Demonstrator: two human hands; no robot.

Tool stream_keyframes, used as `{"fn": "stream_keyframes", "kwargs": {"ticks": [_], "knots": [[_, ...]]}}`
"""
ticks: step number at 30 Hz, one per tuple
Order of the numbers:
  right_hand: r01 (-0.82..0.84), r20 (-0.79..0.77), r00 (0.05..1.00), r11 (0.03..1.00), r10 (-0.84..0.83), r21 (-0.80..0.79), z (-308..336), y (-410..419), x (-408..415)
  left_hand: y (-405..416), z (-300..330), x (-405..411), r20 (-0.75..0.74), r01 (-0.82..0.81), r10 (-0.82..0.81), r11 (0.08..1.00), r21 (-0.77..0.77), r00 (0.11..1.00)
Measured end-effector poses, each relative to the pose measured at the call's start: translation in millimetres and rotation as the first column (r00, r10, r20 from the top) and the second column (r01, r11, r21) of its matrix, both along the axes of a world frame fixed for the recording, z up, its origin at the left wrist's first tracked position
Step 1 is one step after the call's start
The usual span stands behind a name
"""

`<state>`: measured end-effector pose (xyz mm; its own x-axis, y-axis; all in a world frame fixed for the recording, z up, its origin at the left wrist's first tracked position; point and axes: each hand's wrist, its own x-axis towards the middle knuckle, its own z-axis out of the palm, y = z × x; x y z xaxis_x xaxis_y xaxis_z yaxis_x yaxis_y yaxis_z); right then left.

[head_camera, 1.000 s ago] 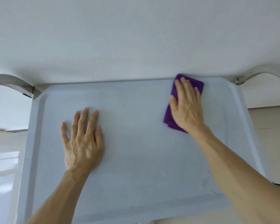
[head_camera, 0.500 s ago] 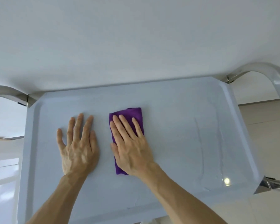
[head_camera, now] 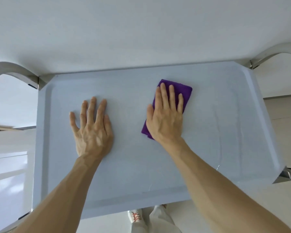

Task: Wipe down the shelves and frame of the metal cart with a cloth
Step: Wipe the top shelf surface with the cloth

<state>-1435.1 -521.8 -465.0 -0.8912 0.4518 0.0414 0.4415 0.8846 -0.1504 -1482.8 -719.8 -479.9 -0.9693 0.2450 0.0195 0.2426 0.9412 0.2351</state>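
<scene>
Top shelf (head_camera: 208, 148) of metal cart: pale grey, raised rim.
Left hand (head_camera: 92, 132): lying flat on the shelf, fingers straight and spread, holding nothing.
Right hand (head_camera: 165, 118): pressing flat, fingers straight, onto folded purple cloth (head_camera: 185, 91), which is lying beneath it, well right of the left hand.
</scene>
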Motion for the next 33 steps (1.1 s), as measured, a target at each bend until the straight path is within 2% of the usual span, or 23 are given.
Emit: {"fn": "stream_keyframes", "kwargs": {"ticks": [2,4,8,11,14,17,19,21,24,27,29,33], "knots": [[-0.174,-0.049,0.984,0.984,0.172,-0.034,-2,-47,21,-1,-1,0,-0.009,0.01,-0.01,1.0,0.013,1.0],[-0.333,-0.031,0.943,0.94,0.332,-0.078,-1,-79,52,-2,-2,1,-0.011,0.016,-0.016,1.0,0.02,1.0],[-0.505,-0.012,0.862,0.855,0.508,-0.117,0,-55,105,-2,-3,1,-0.015,0.022,-0.021,0.999,0.035,1.0],[-0.429,-0.005,0.903,0.899,0.43,-0.094,5,4,123,-1,-3,0,-0.016,0.02,-0.02,0.999,0.032,1.0],[-0.201,0.021,0.979,0.979,0.202,-0.048,6,47,121,-2,-3,0,-0.009,0.021,-0.021,1.0,0.013,1.0],[0.044,0.037,0.998,0.999,-0.044,0.001,5,32,104,-3,-4,-1,-0.009,0.022,-0.022,1.0,0.002,1.0],[0.114,0.029,0.993,0.993,-0.114,0.001,4,-7,103,-3,-5,-1,-0.015,0.02,-0.02,1.0,0.007,1.0],[0.028,0.009,1.0,0.998,-0.028,-0.047,2,-57,115,-3,-5,0,-0.025,0.021,-0.021,1.0,0.007,0.999],[-0.218,-0.021,0.976,0.965,0.217,-0.148,3,-115,143,-3,-6,0,-0.029,0.028,-0.027,1.0,0.012,0.999],[-0.433,-0.039,0.9,0.882,0.434,-0.185,3,-108,169,-3,-5,0,-0.027,0.022,-0.022,1.0,0.015,0.999],[-0.464,-0.052,0.885,0.871,0.462,-0.163,2,-77,183,-1,-5,-1,-0.018,0.018,-0.018,1.0,0.015,1.0],[-0.398,-0.021,0.917,0.915,0.398,-0.068,0,14,210,1,-4,-1,-0.005,0.013,-0.013,1.0,0.014,1.0]]}}
